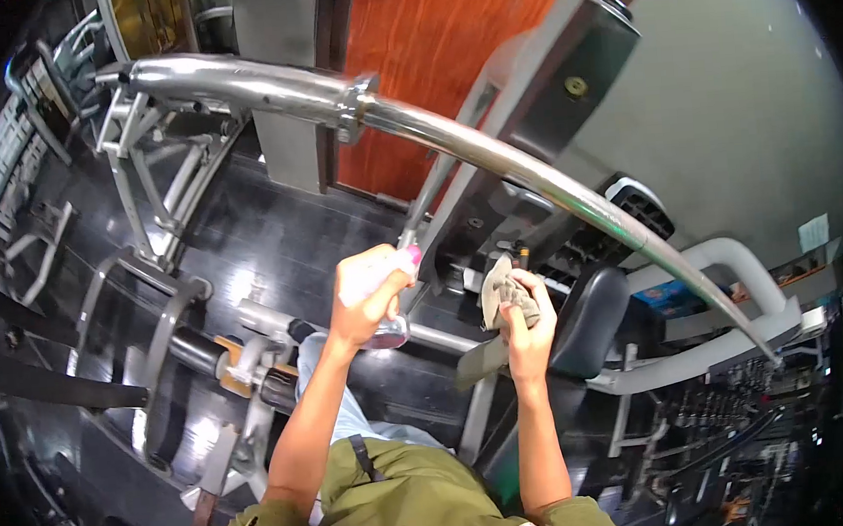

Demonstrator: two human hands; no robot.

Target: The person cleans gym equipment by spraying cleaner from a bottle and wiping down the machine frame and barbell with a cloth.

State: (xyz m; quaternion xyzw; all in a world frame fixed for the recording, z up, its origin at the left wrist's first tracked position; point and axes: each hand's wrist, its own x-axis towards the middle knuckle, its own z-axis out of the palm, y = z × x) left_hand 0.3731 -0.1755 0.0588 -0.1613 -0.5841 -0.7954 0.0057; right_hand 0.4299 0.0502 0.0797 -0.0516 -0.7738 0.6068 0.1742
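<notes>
Gym floor; left hand part-hides bottle, right hand cloth.

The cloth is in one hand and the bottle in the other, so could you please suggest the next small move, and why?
I would probably bring the cloth in the right hand nearer the pink tip of the bottle. The left hand grips what looks like a spray bottle, and a gap separates it from the cloth.
</notes>
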